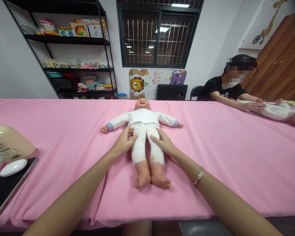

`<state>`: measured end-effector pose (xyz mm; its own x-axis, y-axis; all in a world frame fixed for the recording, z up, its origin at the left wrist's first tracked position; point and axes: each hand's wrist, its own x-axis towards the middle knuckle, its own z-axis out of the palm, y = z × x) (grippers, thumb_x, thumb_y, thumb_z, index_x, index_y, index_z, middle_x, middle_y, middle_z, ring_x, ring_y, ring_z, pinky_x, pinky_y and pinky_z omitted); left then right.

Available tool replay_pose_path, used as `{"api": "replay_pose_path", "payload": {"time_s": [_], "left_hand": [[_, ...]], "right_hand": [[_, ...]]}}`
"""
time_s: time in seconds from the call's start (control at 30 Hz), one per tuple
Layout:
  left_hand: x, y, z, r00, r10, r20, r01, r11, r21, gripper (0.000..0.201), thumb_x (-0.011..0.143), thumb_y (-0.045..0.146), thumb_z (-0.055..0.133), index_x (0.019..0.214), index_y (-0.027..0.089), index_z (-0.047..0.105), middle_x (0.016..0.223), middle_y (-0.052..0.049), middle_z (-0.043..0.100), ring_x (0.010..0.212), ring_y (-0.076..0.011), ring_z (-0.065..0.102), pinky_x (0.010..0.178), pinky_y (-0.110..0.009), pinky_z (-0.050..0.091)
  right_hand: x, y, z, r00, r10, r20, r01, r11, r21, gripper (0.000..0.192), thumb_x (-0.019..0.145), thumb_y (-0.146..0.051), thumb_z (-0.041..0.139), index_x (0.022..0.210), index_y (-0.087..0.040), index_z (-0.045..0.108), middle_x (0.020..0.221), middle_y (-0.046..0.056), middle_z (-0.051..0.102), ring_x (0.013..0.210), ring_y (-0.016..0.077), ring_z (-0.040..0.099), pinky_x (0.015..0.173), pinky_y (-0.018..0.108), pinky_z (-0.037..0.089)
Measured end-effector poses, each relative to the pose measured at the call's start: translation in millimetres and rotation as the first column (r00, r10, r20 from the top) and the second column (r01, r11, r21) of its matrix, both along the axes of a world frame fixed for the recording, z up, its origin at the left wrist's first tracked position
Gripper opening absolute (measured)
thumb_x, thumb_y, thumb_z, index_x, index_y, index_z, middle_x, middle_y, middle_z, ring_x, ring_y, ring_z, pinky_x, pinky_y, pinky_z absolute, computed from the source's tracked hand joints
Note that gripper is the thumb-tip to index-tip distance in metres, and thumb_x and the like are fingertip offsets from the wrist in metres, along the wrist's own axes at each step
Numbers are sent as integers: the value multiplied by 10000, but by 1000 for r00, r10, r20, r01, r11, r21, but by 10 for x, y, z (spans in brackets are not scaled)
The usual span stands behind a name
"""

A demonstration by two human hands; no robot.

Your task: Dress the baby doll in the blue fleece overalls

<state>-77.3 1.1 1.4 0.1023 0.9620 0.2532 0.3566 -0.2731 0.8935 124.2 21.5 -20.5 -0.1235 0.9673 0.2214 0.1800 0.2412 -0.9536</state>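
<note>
A baby doll [144,116] lies on its back on the pink cloth [71,131], its head away from me and its bare feet towards me. It wears a white long-sleeved top with blue cuffs, arms spread to both sides. The legs are white down to the ankles, with yellowish stains near the lower ends. My left hand [124,140] grips the thigh on the left, thumb on top and fingers around the outer side. On the other thigh, my right hand [166,142] has the same hold, its fingers partly hidden by the leg.
To the left are a beige bottle [12,142], a phone [5,190] and a white oval object [14,167]. Across the table at right, a person [221,88] has their hands on another doll [277,110]. Behind stand a black shelf [76,69] and a chair [196,91].
</note>
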Motion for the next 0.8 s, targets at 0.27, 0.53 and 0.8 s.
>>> {"api": "replay_pose_path", "payload": {"time_s": [0.27,0.53,0.8], "left_hand": [[-20,-34,54,985,95,-141,-83,992,94,394,792,426,519,1099,185,468,975,-49,573,900,-190,558,793,-299,434],[-15,-23,105,963,168,-212,-131,976,175,383,779,388,536,1095,175,500,1114,-81,542,911,-195,553,795,-304,433],[-7,-1175,807,982,61,-181,-27,983,181,183,768,375,569,846,219,625,834,-23,633,789,-169,562,743,-281,433]], "right_hand": [[52,39,-8,996,18,91,-17,1000,-8,626,777,-521,503,1293,-180,406,1337,98,450,1219,218,431,1054,399,311],[89,15,46,994,28,103,-24,999,-34,610,760,-516,530,1267,-191,435,1275,98,509,1164,223,480,1010,404,358],[127,0,56,992,30,120,-28,999,-21,674,718,-517,575,1278,-177,416,1269,114,508,1200,255,444,1036,446,315]]}}
